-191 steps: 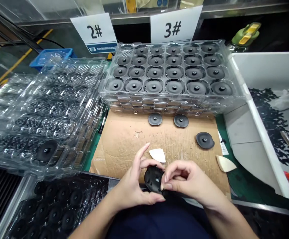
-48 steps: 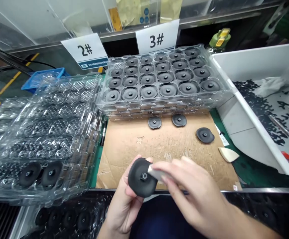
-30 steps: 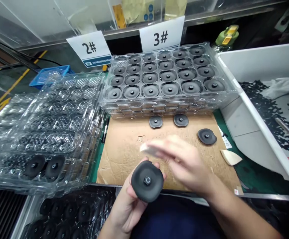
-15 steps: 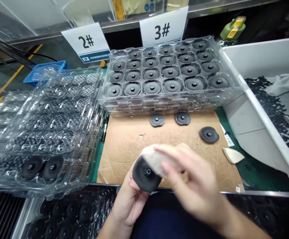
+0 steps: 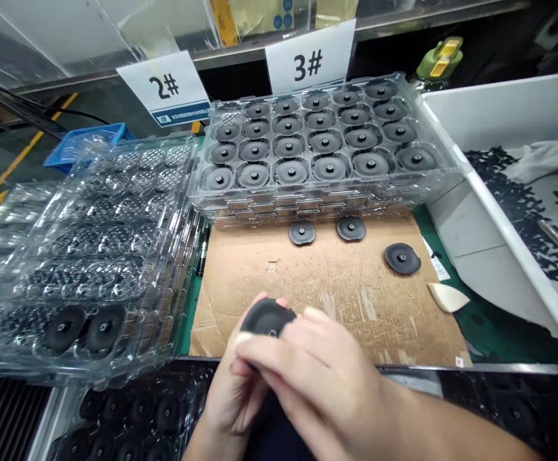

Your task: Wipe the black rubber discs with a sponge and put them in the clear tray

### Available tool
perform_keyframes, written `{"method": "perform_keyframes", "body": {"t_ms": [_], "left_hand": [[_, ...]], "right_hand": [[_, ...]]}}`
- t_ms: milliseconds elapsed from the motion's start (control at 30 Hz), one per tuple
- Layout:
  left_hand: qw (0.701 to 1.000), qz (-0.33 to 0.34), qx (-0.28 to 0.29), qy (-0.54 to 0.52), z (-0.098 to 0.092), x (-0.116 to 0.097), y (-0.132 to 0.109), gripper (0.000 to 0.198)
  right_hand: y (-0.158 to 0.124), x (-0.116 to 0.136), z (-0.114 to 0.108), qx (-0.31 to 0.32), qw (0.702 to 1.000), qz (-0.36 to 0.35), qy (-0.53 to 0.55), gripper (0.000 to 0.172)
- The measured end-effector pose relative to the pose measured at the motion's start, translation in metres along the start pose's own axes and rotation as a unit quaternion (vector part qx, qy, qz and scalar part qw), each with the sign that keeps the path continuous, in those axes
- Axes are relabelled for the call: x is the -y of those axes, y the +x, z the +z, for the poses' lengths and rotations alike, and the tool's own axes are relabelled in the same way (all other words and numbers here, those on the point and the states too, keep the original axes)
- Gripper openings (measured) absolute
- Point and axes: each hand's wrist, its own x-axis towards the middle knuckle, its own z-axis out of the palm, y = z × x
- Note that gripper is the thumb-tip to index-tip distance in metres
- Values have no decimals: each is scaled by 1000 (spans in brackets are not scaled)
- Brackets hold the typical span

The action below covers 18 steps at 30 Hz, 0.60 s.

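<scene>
- Leftward of both hands, a stack of clear trays (image 5: 129, 211) carries two dark discs (image 5: 65, 326) in its nearest row.
- The person's left hand (image 5: 228, 384) grasps a black disc (image 5: 265, 317) close to the near edge of the cardboard (image 5: 240, 269).
- The right hand (image 5: 320, 365) bends over that disc, hiding part of its face; whether its curled fingers pinch anything cannot be told.
- Beyond the hands, a second tray stack (image 5: 321, 191) bears rows of discs, with two loose discs (image 5: 302, 233) before it.
- Right of them come a lone disc (image 5: 402, 258), a cream wedge (image 5: 448, 298) and a white bin (image 5: 473, 246).
</scene>
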Motion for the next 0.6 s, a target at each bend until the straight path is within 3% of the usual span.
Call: {"method": "perform_keyframes", "body": {"t_ms": [100,200,267,333,367,433,533,600], "left_hand": [[1000,12,1,-1,-1,-3,-1,50],[1000,4,15,-24,2,2,0,48],[998,-26,27,-46,3,6,1,41],[997,-43,39,-56,2,8,0,43],[997,-41,42,-56,1,9,-1,46],[996,-34,49,-60,-3,8,-4,53],[993,-49,66,-80,-5,7,-7,50],[992,-47,77,-93,-5,8,-7,48]], "right_hand": [[-18,0,-14,55,996,64,4,30],[-20,-2,-23,23,990,109,-89,29],[-10,-7,-25,7,994,33,-101,28],[2,-17,-25,23,998,-47,-40,28],[5,-24,-25,30,998,-54,-3,29],[3,-37,-22,9,999,8,43,31],[-24,-59,-7,-49,985,163,36,32],[-52,-72,10,-27,973,228,23,33]]}}
